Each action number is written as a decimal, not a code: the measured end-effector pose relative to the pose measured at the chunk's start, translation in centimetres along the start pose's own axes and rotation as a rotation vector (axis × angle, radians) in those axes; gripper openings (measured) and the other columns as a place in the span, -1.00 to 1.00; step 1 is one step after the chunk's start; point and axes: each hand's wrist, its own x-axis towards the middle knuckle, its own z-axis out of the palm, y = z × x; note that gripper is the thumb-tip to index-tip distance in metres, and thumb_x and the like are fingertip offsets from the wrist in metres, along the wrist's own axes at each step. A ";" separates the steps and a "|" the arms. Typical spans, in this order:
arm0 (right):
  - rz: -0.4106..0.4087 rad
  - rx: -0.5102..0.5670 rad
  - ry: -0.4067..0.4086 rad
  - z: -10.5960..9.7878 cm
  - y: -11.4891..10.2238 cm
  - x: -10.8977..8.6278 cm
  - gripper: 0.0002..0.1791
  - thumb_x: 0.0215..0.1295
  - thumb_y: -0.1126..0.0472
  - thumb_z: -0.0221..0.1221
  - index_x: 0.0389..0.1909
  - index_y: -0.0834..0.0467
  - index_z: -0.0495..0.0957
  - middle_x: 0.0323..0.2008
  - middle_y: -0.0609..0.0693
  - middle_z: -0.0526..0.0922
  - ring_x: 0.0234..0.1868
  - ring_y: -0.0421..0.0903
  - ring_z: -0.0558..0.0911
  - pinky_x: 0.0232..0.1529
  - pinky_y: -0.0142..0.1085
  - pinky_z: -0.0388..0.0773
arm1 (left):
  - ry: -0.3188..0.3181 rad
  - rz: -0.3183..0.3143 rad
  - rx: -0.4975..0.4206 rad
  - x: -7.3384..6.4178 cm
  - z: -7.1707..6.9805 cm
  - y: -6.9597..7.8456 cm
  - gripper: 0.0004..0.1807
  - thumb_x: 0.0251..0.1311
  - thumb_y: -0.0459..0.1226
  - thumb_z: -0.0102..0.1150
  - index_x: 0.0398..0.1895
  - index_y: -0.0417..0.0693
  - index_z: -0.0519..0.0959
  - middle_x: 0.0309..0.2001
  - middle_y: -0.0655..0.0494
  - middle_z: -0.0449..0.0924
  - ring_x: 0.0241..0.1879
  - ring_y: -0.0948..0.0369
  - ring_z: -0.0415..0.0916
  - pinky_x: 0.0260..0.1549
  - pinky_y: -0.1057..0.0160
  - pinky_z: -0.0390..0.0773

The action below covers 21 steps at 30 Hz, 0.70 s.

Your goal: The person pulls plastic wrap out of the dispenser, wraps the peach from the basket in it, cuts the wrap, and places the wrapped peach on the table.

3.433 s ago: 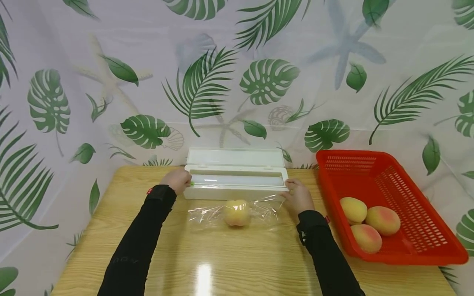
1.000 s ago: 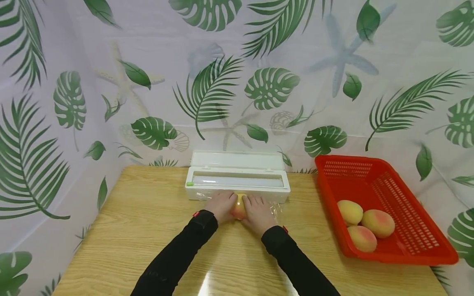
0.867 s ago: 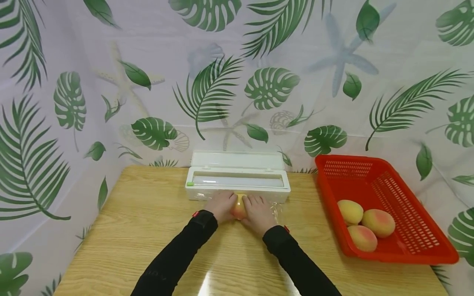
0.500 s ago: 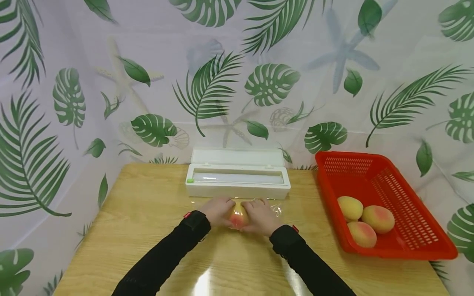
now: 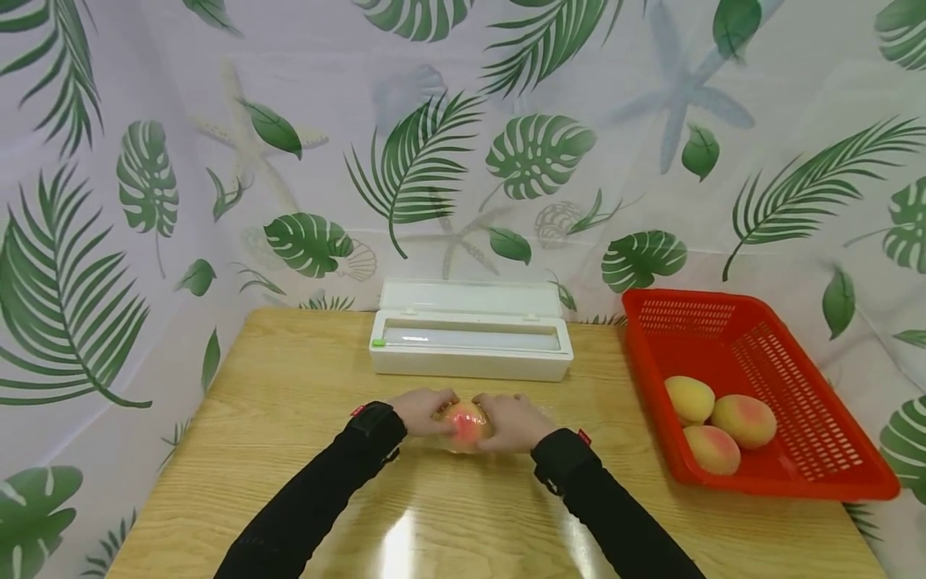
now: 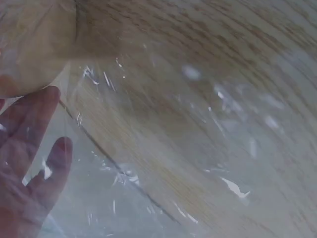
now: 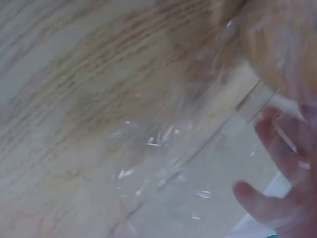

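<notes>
A yellow-and-pink peach (image 5: pixel 466 425) sits on the wooden table, covered in clear, shiny cling film. My left hand (image 5: pixel 422 412) holds it from the left and my right hand (image 5: pixel 515 422) from the right, thumbs nearer me. Loose cling film (image 6: pixel 223 168) spreads across the left wrist view, over the left fingers (image 6: pixel 34 134). In the right wrist view more film covers the right fingers (image 7: pixel 277 148) beside the blurred peach (image 7: pixel 285 49). Behind the hands stands a white cling film box (image 5: pixel 470 366), its lid raised, with a roll inside and a green slider (image 5: pixel 379 342) at its left end.
On the right of the table (image 5: pixel 289 362) stands a red plastic basket (image 5: pixel 654 426) with 3 unwrapped peaches (image 5: pixel 743 420) in it. A leaf-printed cloth (image 5: pixel 542 161) hangs behind the table and along its left side.
Both hands left the film box's ends and took hold of the peach. They have since drawn it towards me, away from the box, and its pink side now faces up more.
</notes>
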 end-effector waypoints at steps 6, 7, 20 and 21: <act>-0.128 -0.188 0.172 -0.3 -1.1 -0.2 -0.28 -0.15 -0.20 0.27 0.00 0.15 0.40 -0.05 0.02 0.48 0.03 -0.01 0.39 0.06 0.13 0.14 | -0.011 -0.077 0.017 0.8 0.1 -0.3 -0.50 0.16 -0.11 0.00 0.09 -0.24 0.36 -0.01 -0.08 0.46 0.00 0.08 0.38 -0.02 0.17 0.33; -0.136 -0.213 0.190 -0.3 -1.3 -0.1 -0.31 -0.15 -0.19 0.28 -0.03 0.14 0.42 -0.08 0.01 0.49 0.01 -0.02 0.40 0.07 0.12 0.14 | -0.008 -0.082 0.043 0.8 0.1 -0.4 -0.49 0.18 -0.10 -0.03 0.12 -0.25 0.35 0.04 -0.08 0.43 0.05 0.08 0.34 0.02 0.16 0.29; -0.034 -0.120 0.181 0.1 -0.7 0.8 -0.34 -0.17 -0.17 0.30 -0.05 0.12 0.46 -0.13 -0.05 0.54 -0.03 -0.04 0.42 0.08 0.07 0.14 | 0.222 0.018 0.467 1.0 1.4 1.6 -0.25 -0.24 0.25 0.19 -0.04 -0.06 0.42 -0.11 0.13 0.47 -0.06 0.20 0.37 -0.11 0.08 0.34; -0.024 -0.107 0.180 0.1 -0.6 0.7 -0.34 -0.17 -0.16 0.30 -0.03 0.12 0.46 -0.12 -0.05 0.54 -0.02 -0.04 0.42 0.08 0.08 0.13 | 0.218 0.007 0.470 1.0 1.6 1.6 -0.24 -0.26 0.24 0.22 -0.05 -0.07 0.42 -0.12 0.13 0.47 -0.08 0.21 0.38 -0.12 0.09 0.36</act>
